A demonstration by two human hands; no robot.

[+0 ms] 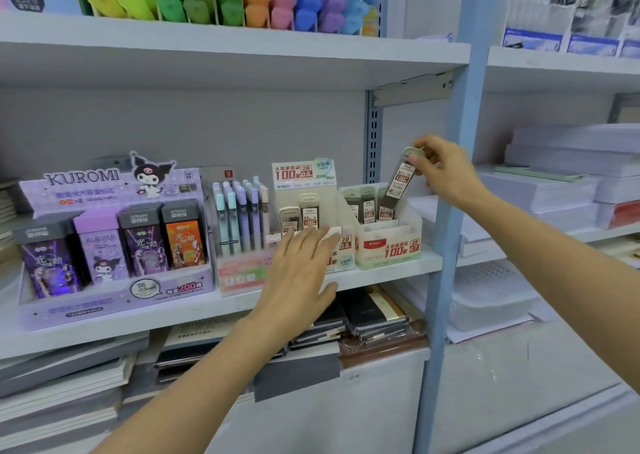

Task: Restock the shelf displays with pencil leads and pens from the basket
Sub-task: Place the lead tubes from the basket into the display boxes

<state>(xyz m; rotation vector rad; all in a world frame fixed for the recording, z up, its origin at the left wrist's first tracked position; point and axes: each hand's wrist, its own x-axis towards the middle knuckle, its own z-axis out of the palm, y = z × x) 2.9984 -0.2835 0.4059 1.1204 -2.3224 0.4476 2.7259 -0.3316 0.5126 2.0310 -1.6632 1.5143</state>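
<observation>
My right hand (446,171) pinches the top of a dark pencil lead tube (398,185) and holds it tilted, its lower end inside the 0.7 display box (389,246). That box holds several more tubes (363,206). My left hand (299,277) lies flat with straight fingers against the front of the 0.5 display box (341,246), which holds a few lead tubes (309,213). A clear stand of pastel pens (242,214) is to its left. The basket is not in view.
A purple Kuromi display (110,242) of lead cases fills the shelf's left. A blue upright post (446,211) rises just right of the 0.7 box. Notebooks (374,318) are stacked on the shelf below, paper reams (554,183) at the right, coloured pens on the shelf above.
</observation>
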